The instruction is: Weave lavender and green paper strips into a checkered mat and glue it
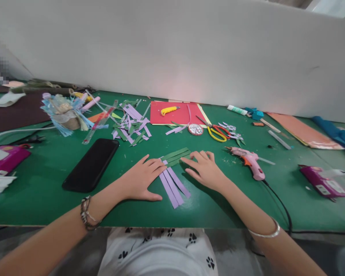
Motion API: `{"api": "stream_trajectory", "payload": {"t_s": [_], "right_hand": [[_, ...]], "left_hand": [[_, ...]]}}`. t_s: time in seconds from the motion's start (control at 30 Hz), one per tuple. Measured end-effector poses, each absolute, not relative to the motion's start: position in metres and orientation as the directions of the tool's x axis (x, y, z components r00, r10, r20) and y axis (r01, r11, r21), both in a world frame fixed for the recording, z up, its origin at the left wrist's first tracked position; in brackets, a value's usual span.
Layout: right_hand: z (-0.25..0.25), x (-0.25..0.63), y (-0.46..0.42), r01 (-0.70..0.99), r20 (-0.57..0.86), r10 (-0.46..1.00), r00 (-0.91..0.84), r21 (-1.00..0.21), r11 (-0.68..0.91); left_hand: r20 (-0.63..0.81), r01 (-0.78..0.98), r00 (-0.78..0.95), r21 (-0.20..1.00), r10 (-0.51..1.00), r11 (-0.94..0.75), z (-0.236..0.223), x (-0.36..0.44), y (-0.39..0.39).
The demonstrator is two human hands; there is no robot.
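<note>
On the green table before me lie several purple paper strips (171,188), fanned toward the front edge, and green paper strips (176,155) running crosswise at their upper end. My left hand (142,178) rests flat with spread fingers, its fingertips pressing where the purple and green strips meet. At the right end of the green strips is my right hand (205,168), fingers apart and slightly bent, the fingertips touching or just over the paper. Neither hand grips anything.
A black phone (91,165) lies to the left, a pink glue gun (248,159) to the right. Farther back are yellow-handled scissors (217,134), a yellow cutter (169,110) on red paper (158,117) and a heap of cut strips (132,122). Purple power strips (324,184) stand at both sides.
</note>
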State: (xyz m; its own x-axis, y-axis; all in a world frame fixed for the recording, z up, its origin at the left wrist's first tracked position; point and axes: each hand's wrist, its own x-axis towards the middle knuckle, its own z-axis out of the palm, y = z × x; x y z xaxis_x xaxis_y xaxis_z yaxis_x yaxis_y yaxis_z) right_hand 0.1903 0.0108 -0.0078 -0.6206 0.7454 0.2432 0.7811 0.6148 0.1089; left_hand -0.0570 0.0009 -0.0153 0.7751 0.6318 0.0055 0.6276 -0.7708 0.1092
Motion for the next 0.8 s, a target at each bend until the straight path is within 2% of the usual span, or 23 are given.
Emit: {"api": "stream_trajectory", "payload": {"t_s": [0.13,0.37,0.5,0.6,0.8], "right_hand": [[-0.008,0.189,0.011,0.792,0.195,0.770,-0.607,0.070,0.607],[-0.004,0.191,0.011,0.835,0.236,0.803,-0.547,0.088,0.543],[-0.003,0.177,0.006,0.790,0.226,0.761,-0.608,0.077,0.608],[-0.004,0.168,0.004,0.751,0.159,0.737,-0.657,0.050,0.658],[-0.006,0.170,0.004,0.789,0.103,0.790,-0.604,-0.062,0.611]], "left_hand": [[-0.010,0.634,0.770,0.115,0.637,-0.765,-0.016,-0.057,0.001],[-0.023,0.647,0.760,0.124,0.650,-0.752,-0.016,-0.057,0.004],[-0.011,0.647,0.760,0.111,0.650,-0.754,-0.015,-0.058,0.005],[-0.016,0.647,0.760,0.109,0.649,-0.755,-0.015,-0.058,0.004],[0.016,0.642,0.761,0.128,0.649,-0.756,-0.017,-0.057,0.003]]}}
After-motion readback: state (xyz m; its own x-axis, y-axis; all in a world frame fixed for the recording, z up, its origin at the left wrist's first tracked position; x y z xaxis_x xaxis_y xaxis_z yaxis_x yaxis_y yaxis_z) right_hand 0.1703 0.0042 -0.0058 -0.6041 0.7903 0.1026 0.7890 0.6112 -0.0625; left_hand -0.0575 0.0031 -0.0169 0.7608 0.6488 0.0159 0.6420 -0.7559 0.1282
